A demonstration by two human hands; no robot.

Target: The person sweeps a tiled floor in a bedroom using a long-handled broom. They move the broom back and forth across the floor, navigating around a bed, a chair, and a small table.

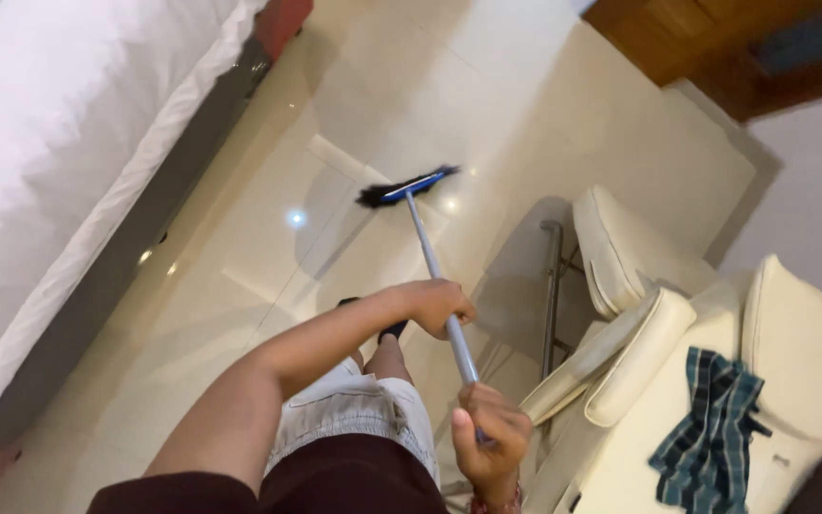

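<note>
Both of my hands grip the broom handle (440,286), left hand (440,303) higher, right hand (489,433) near its end, bristle head (406,187) on the tiled floor (240,276) ahead beside the bed (59,152), mid-sweep; next I judge calls for a steady pull toward me.

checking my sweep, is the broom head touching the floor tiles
Touching. The head view shows the black bristles of the broom head splayed against the glossy floor tiles, with no gap beneath them.
</note>
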